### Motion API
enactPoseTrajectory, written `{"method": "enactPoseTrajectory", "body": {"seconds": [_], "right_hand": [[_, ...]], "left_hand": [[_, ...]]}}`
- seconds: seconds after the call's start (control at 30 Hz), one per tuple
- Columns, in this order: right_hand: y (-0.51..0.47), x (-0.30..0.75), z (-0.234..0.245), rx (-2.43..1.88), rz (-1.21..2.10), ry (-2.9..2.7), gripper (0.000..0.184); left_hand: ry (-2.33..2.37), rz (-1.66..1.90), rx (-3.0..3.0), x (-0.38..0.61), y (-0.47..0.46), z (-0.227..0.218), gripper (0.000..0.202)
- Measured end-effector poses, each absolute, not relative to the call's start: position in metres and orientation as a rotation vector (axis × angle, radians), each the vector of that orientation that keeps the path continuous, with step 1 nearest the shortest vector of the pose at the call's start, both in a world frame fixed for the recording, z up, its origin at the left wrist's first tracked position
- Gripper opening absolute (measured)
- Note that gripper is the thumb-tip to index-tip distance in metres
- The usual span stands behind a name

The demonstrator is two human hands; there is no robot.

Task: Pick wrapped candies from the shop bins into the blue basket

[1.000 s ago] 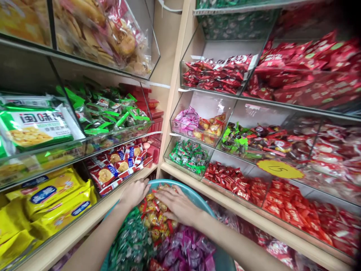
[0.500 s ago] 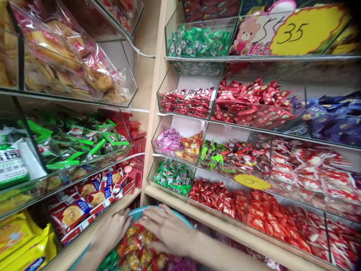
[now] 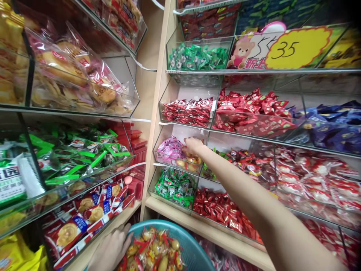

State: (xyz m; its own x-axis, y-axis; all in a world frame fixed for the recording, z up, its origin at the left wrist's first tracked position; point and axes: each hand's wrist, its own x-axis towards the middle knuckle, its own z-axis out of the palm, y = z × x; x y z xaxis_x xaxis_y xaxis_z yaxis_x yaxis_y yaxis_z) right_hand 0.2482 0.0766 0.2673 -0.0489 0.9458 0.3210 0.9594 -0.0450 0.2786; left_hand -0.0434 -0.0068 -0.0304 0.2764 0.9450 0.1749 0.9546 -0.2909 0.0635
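Note:
My right hand (image 3: 193, 146) reaches up into a clear bin (image 3: 180, 130) on the right shelf that holds pink-wrapped sweets (image 3: 169, 147) and yellow-and-red wrapped sweets (image 3: 190, 162). Its fingers curl down over the yellow-and-red ones; what they hold is hidden. My left hand (image 3: 111, 250) rests on the left rim of a teal basin (image 3: 194, 256) at the bottom. The basin holds several yellow-and-red wrapped sweets (image 3: 153, 252). The left hand's fingers lie along the rim, bent over it.
Clear bins line both shelf units: green sweets (image 3: 175, 184), red sweets (image 3: 222, 209), red packets (image 3: 248, 109), blue packets (image 3: 335, 126). A yellow price tag marked 35 (image 3: 296, 47) hangs above. Left shelves carry biscuit bags (image 3: 76, 81) and green packs (image 3: 81, 150).
My right hand has left the basin and risen into the bin of pink and yellow-and-red sweets. The left hand stays at the basin's rim. The view has tilted upward.

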Motion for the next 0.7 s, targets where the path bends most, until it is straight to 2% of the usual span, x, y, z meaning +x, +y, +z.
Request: {"method": "enactPoseTrajectory", "body": {"seconds": [0.1,0.43,0.7], "right_hand": [[0.089,0.251,0.258,-2.251,-0.615,-2.128,0.045],[0.106,0.255,0.246,-2.306,-0.629,-2.098,0.057],[0.145,0.248,0.252,-2.311,-0.562,-2.113,0.041]], "left_hand": [[-1.842,-0.263,-2.466,-0.043,-0.007,-0.03,0.05],[-1.74,-0.158,-2.492,-0.045,-0.001,-0.039,0.047],[-1.803,-0.347,-2.452,-0.052,0.006,-0.06,0.044]]}}
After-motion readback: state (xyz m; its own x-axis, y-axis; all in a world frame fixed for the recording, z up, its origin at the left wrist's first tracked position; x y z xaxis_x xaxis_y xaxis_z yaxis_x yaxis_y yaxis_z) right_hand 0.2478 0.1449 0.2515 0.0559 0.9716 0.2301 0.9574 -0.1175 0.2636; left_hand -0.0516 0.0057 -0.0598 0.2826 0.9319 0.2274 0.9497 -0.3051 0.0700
